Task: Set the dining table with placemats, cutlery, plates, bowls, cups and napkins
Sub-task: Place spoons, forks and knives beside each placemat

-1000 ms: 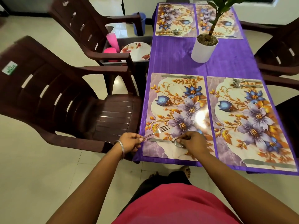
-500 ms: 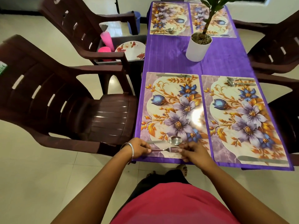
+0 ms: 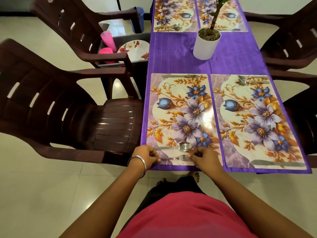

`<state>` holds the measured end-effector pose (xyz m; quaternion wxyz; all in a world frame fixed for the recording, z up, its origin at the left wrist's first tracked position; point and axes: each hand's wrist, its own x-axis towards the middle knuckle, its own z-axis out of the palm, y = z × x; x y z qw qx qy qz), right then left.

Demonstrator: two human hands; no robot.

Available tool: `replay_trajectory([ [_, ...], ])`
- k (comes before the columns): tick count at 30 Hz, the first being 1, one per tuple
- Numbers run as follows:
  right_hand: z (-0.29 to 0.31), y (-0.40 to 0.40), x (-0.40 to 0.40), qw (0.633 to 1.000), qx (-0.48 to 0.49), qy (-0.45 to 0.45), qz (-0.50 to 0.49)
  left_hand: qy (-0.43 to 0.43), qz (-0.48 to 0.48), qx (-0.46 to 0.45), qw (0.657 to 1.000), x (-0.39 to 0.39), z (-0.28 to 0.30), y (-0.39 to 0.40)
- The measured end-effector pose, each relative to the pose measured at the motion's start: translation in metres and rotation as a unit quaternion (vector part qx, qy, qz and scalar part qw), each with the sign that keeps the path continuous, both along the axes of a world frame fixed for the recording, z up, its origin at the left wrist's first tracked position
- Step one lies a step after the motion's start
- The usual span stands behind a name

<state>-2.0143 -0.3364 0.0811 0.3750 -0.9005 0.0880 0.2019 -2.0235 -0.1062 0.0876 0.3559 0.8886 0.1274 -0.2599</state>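
**Now: fork & spoon being squared on near placemat**

Fork (image 3: pixel 178 158) lies flat at the near edge of the placemat (image 3: pixel 180 107) on the table (image 3: pixel 173 54), spoon (image 3: pixel 180 146) just beyond. Left hand (image 3: pixel 145 156) pinches the fork handle end; right hand (image 3: pixel 204 158) fingers curl at the tines. Prob. light, stiff, slick steel on a glossy mat; grip the handle, not the tines.

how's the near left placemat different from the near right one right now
The near left placemat has hands at its near edge: the left hand and right hand are at a fork, with a spoon beside it. The near right placemat has no hands on it, and its fork and spoon lie at the far edge. Both share the same floral print.
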Motion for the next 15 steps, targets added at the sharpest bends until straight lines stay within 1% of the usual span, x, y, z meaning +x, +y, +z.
replay_trajectory([
  [4,0.0,0.002,0.002,1.0,-0.001,-0.012,0.012,-0.012,0.001,0.009,1.0,0.0,-0.002,0.0],
  [8,-0.001,0.0,0.002,1.0,0.0,-0.017,0.016,-0.025,0.003,-0.003,1.0,0.001,-0.002,0.005],
  [12,0.001,0.0,0.001,1.0,0.014,-0.012,0.018,-0.106,0.057,-0.014,0.993,0.008,-0.003,0.017],
  [13,0.002,0.0,0.0,1.0,0.018,-0.013,0.016,-0.126,0.042,-0.013,0.991,0.011,-0.002,0.018],
  [15,0.004,0.0,0.0,1.0,0.025,-0.013,0.013,-0.152,-0.032,-0.005,0.988,0.017,-0.003,0.016],
])
